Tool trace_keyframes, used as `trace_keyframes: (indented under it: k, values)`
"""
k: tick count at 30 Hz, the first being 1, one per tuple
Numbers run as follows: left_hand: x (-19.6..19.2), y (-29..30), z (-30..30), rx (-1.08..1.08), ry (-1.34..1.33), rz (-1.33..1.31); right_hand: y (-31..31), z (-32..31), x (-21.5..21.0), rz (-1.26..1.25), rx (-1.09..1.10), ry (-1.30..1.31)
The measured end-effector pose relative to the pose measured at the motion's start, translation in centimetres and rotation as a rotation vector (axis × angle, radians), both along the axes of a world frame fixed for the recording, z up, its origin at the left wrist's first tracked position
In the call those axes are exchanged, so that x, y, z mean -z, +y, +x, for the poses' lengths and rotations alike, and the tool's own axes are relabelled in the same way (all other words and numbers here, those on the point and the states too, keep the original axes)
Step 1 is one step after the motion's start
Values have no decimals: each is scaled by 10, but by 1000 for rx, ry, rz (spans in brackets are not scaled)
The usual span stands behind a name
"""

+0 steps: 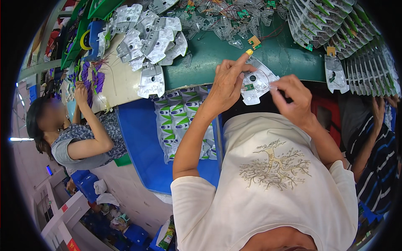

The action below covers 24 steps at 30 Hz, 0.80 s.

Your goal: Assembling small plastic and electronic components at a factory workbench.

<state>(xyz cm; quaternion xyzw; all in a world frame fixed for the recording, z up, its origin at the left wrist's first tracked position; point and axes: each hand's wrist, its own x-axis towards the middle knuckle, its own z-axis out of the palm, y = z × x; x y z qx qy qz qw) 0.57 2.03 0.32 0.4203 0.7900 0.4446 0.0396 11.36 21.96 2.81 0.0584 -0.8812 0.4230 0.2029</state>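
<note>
My left hand point(228, 81) grips the left side of a silver-white plastic housing point(263, 74) at the table's front edge. A yellow cover sits on its outstretched index fingertip. Inside the housing lie a small green circuit board point(249, 87) and a dark round part point(252, 78). A thin reddish wire point(268, 79) curves from the board across the housing. At the housing's right edge, my right hand point(293, 95) has thumb and index finger pinched together on the wire. Just beyond my left fingertip rests a tan-and-green board piece point(254, 41) on the green table mat point(217, 62).
Many silver housings point(150, 37) pile up at the left; rows of them point(322, 21) stand stacked at the right. Clear plastic parts point(226, 21) lie behind. A blue bin point(138, 142) holds packaged items point(178, 113). Co-workers sit left point(83, 138) and right point(377, 159).
</note>
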Motion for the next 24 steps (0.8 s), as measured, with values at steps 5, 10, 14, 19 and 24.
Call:
trace_keyframes:
  k: [5,10,14,19,24]
  values:
    - [7,7,1,-17,11,-14,7,11,23,-206,153,-286]
    - [-15,15,6,-159,67,160,16,20,23,-236,144,-101]
    - [-28,20,4,-272,114,213,72,63,-5,-303,404,-62]
    - [-16,38,18,-148,25,141,146,96,-4,-387,624,-108]
    - [-14,39,35,-101,3,98,167,99,12,-407,677,-90]
